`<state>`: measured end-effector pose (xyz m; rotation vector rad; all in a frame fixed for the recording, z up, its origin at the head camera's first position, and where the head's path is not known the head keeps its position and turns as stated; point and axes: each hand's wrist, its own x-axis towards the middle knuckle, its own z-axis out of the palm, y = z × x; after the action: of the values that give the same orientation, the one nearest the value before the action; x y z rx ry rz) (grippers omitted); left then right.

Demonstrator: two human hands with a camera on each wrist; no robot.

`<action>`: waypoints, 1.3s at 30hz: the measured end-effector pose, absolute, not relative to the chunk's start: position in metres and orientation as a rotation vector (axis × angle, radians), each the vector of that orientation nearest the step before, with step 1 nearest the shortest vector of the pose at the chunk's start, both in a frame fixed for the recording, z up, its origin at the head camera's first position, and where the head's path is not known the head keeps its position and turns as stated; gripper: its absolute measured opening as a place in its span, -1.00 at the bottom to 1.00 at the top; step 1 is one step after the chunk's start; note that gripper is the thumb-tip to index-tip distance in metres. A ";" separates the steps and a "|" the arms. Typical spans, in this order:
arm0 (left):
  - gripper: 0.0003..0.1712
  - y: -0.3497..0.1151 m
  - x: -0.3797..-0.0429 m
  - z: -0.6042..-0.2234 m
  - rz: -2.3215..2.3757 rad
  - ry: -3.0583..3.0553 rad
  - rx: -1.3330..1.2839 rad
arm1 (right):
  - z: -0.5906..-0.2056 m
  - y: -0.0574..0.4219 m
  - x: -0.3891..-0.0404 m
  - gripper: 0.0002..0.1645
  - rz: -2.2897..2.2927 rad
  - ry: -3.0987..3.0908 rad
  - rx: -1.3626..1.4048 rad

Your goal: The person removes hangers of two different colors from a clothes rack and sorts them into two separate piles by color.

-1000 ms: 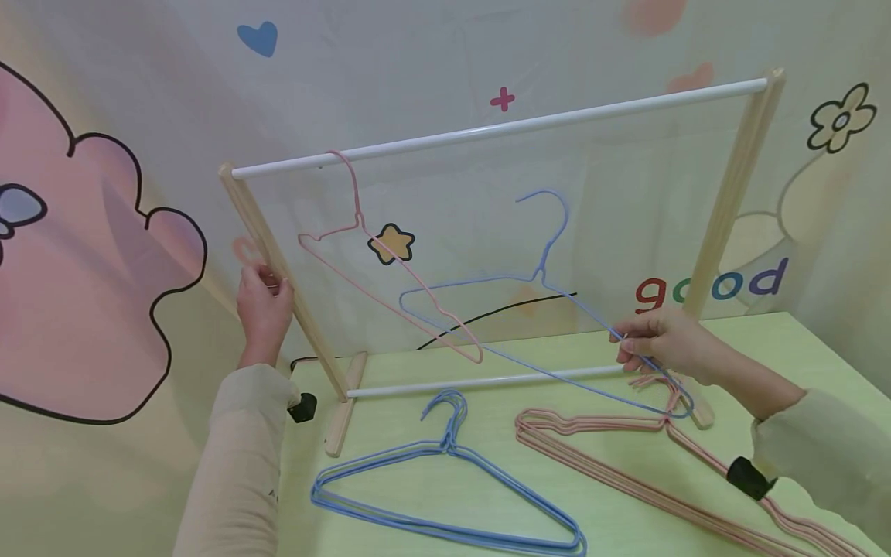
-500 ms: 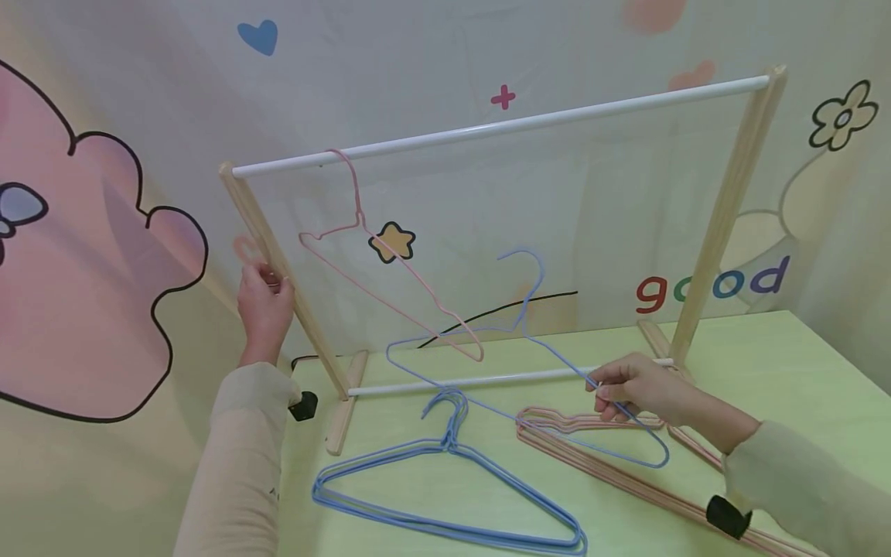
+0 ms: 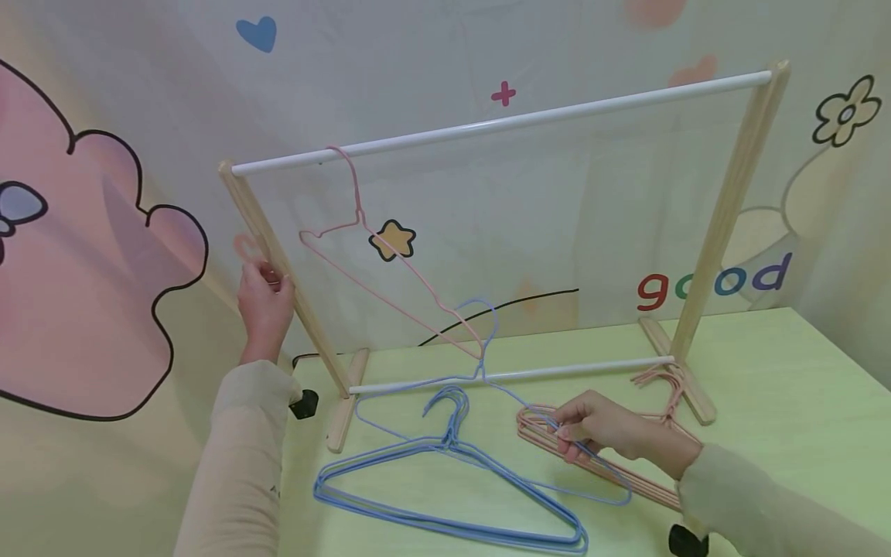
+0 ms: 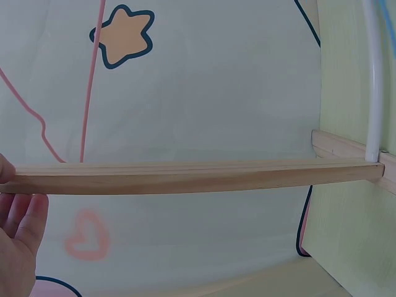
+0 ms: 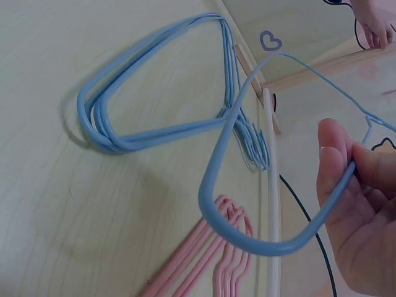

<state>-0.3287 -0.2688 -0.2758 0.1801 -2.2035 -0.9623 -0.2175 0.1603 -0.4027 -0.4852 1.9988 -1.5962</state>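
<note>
A blue wire hanger (image 5: 210, 179) is pinched between the thumb and fingers of my right hand (image 3: 605, 425), along one sloping shoulder. Its hook points up and away, overlapping the lower rail in the head view. The held hanger hovers low over a stack of blue hangers (image 3: 451, 441) on the table. My left hand (image 3: 267, 309) grips the left wooden post (image 4: 185, 176) of a hanging rack, thumb on one side and fingers on the other. From the rack's white top rail (image 3: 501, 124), near its left end, hangs one pink hanger (image 3: 358, 193).
A stack of pink hangers (image 3: 671, 402) lies on the pale green table (image 3: 780, 371), partly behind my right hand and forearm. The rack's white lower rail (image 3: 592, 368) and wooden feet (image 3: 685, 379) stand near the back edge. Behind them hangs a printed cloth backdrop (image 3: 557, 46).
My right hand has brought the blue hanger down and to the left, away from the top rail and toward the blue stack. The left hand has stayed on the post.
</note>
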 end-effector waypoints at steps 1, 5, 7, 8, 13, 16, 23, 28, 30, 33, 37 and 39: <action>-0.70 -0.269 -0.329 -0.276 -0.959 -2.207 0.182 | -0.404 0.157 -0.217 -0.70 -1.593 1.988 -0.486; -0.70 -0.269 -0.329 -0.277 -0.953 -2.209 0.188 | -0.411 0.146 -0.215 -0.70 -1.598 1.942 -0.480; -0.70 -0.269 -0.329 -0.277 -0.947 -2.211 0.191 | -0.414 0.140 -0.214 -0.72 -1.600 1.915 -0.473; -0.70 -0.270 -0.329 -0.277 -0.947 -2.208 0.190 | -0.417 0.137 -0.214 -0.73 -1.602 1.904 -0.474; -0.71 -0.270 -0.330 -0.278 -0.944 -2.201 0.191 | -0.430 0.120 -0.209 -0.76 -1.600 1.868 -0.503; -0.71 -0.270 -0.330 -0.277 -0.953 -2.199 0.186 | -0.437 0.113 -0.207 -0.73 -1.610 1.847 -0.508; -0.71 -0.269 -0.329 -0.277 -0.951 -2.184 0.184 | -0.448 0.099 -0.206 -0.70 -1.624 1.802 -0.465; -0.70 -0.269 -0.329 -0.276 -0.961 -2.178 0.181 | -0.453 0.095 -0.207 -0.73 -1.625 1.828 -0.387; -0.70 -0.269 -0.329 -0.276 -0.964 -2.179 0.179 | -0.456 0.094 -0.208 -0.73 -1.620 1.839 -0.364; -0.69 -0.269 -0.329 -0.276 -0.966 -2.185 0.176 | -0.460 0.094 -0.210 -0.73 -1.607 1.860 -0.358; -0.69 -0.269 -0.329 -0.277 -0.967 -2.188 0.173 | -0.466 0.094 -0.214 -0.74 -1.571 1.953 -0.417; -0.69 -0.269 -0.329 -0.277 -0.971 -2.187 0.174 | -0.469 0.094 -0.216 -0.76 -1.534 2.040 -0.471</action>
<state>-0.3289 -0.2688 -0.2770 0.1738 -2.1866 -0.9706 -0.2159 0.0938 -0.4686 -0.4711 2.0403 -1.5338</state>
